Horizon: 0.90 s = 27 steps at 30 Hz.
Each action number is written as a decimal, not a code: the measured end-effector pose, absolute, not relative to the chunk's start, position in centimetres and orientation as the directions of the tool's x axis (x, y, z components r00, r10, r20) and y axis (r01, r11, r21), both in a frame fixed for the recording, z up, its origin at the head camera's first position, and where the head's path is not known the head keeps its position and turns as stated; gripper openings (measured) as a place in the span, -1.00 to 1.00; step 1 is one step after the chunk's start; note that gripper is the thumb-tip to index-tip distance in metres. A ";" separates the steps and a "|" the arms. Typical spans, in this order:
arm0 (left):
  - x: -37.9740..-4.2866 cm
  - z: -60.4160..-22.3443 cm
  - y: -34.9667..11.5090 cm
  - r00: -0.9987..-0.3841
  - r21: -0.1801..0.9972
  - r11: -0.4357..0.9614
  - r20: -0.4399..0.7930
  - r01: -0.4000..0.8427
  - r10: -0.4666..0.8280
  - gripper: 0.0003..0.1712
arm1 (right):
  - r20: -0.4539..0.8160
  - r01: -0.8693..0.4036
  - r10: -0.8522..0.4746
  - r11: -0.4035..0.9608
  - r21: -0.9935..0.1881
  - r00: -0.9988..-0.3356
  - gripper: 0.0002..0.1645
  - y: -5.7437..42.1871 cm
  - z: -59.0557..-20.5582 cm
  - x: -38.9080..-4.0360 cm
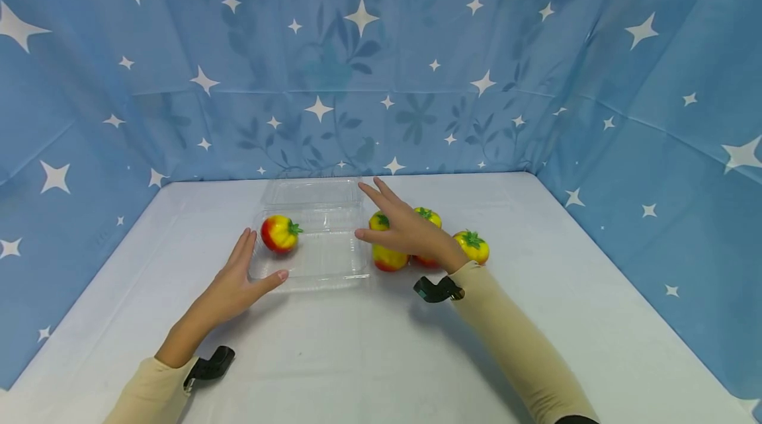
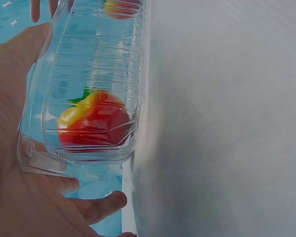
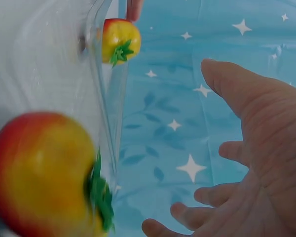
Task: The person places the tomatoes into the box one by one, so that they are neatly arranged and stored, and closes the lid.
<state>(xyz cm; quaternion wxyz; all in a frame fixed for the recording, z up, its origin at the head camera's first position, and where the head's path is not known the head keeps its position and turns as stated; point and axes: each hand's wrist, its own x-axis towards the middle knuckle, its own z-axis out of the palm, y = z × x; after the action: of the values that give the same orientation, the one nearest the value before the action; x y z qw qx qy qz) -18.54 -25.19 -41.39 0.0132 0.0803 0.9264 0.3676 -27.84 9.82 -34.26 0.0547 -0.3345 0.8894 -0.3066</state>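
A clear plastic clamshell box [image 1: 324,265] lies with its lid [image 1: 312,192] folded back. One red-and-yellow toy fruit [image 1: 277,234] with a green leafy top sits inside at the left; the left wrist view shows this fruit [image 2: 96,121] through the box wall. My left hand [image 1: 238,282] is at the box's left side, thumb and fingers spread apart, with fingertips right at its edge. On the other side, my right hand [image 1: 401,225] hovers with straight, spread fingers, its fingertips near the box's right edge. It partly hides several similar fruits [image 1: 389,260] beneath it.
Another fruit [image 1: 471,247] stands at the right end of the group, beside the right wrist. A white cloth covers the table [image 1: 333,358]. Blue star-patterned curtains [image 1: 381,67] rise behind and along both sides of it.
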 end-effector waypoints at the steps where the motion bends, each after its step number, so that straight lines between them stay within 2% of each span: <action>1: -18.5 -41.4 -25.2 -0.987 0.684 0.716 0.034 0.139 0.159 0.40 | 0.109 -0.561 -0.624 0.593 -0.578 -0.773 0.15 10.2 -34.2 -27.8; 16: -18.5 -41.2 -25.2 -0.986 0.687 0.713 0.033 0.141 0.164 0.39 | 0.078 -0.487 -0.544 0.667 -0.565 -0.835 0.24 16.7 -33.4 -26.4; 27: -18.5 -41.2 -25.0 -0.987 0.688 0.714 0.019 0.128 0.159 0.40 | -0.024 -0.398 -0.485 0.743 -0.538 -0.874 0.29 22.3 -33.5 -26.5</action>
<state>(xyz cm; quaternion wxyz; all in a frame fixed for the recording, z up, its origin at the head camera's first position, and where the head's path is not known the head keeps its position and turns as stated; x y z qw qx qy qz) -18.48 -25.02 -41.19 0.0208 0.0776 0.9255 0.3701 -26.50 22.32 -33.54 0.0814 -0.2374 0.9300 -0.2684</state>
